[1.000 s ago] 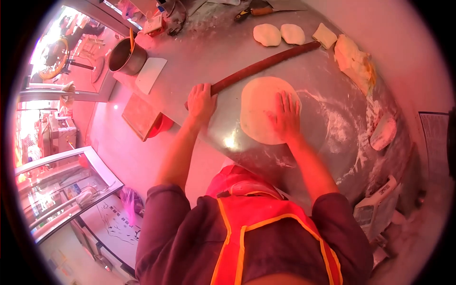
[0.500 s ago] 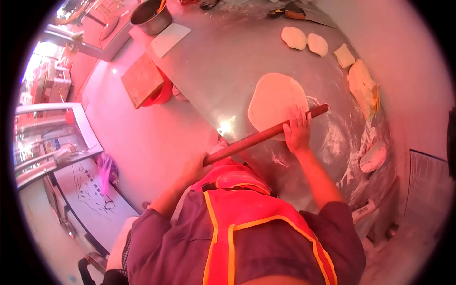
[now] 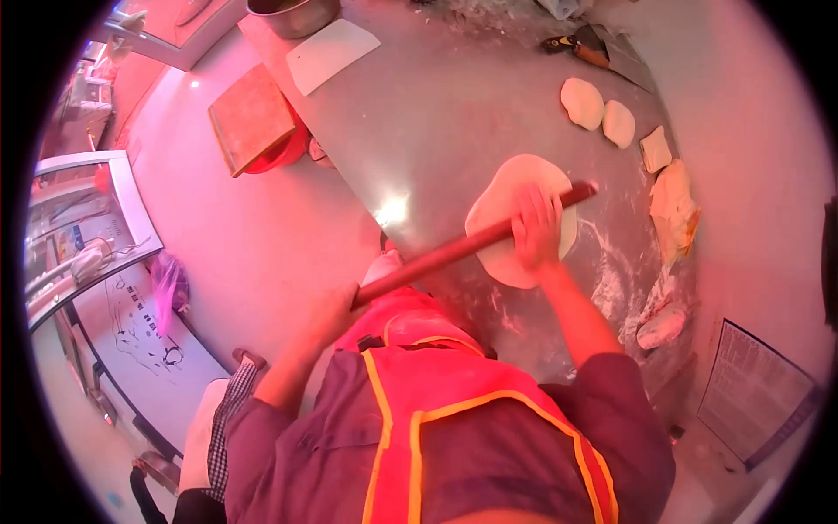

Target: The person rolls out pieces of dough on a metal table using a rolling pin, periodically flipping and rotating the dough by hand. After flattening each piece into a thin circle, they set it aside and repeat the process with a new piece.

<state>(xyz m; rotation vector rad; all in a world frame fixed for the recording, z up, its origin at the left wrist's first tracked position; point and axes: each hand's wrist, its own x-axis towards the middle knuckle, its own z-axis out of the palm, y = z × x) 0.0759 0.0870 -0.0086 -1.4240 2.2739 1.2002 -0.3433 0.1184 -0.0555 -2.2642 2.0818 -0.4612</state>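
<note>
A long reddish-brown rolling pin [image 3: 436, 257] crosses the middle of a flat, rounded sheet of dough [image 3: 496, 194] on the grey worktop [image 3: 393, 131]. My left hand [image 3: 332, 312] is closed around the near-left end of the pin, off the worktop's edge. Over the dough, my right hand [image 3: 538, 234] lies flat across the pin near its other end, fingers stretched out. Part of the dough is hidden under the pin and this hand.
Dough pieces [image 3: 582, 103] and a larger dough lump [image 3: 674, 210] line the right side, near a knife [image 3: 618, 59]. Flour [image 3: 611, 288] dusts the worktop. A metal pot [image 3: 297, 17], white board [image 3: 333, 56] and board-topped red bucket [image 3: 284, 157] stand left. Another person's checkered sleeve or trouser [image 3: 229, 419] shows lower left.
The rolling pin has moved from the dough's near edge to across its middle, with both hands on it. My right hand now reaches further over the dough. The whole view has shifted slightly.
</note>
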